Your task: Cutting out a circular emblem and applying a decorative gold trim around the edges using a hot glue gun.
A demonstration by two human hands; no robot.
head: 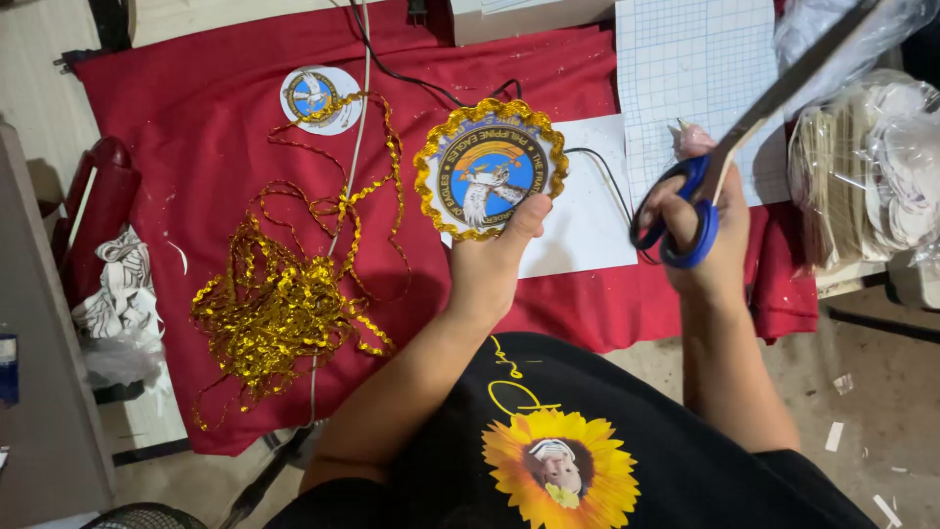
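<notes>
**Round emblem in one hand, scissors in the other**

Head view: the left hand [494, 260] holds a round emblem [490, 168] up over the red cloth [215, 147]. The emblem sits just above the hand, its lower edge pinched — the thumb [524, 217] presses on the front face near the bottom right, the other fingers are hidden behind it. The disc is blue and white in the middle with a scalloped gold trim glued round its rim. The hand is closed on it, not spread.

The right hand [700, 235] is well to the right of the emblem, apart from it. It grips a pair of scissors [729, 157] with blue handle loops; fingers pass through the loops and the hand is curled tight about them. The long grey blades point up and to the right, away from the emblem, and lie together as far as can be told.

Counted: one trimmed emblem in hand, one smaller plain round sticker [318, 98] lying at the upper left of the cloth, one pair of scissors, one loose tangle of gold trim [279, 304] left of the left forearm. A sheet of gridded paper [700, 78] lies behind the scissors, and a clear bag of stacked discs [871, 167] sits at the far right — too many to count.
</notes>
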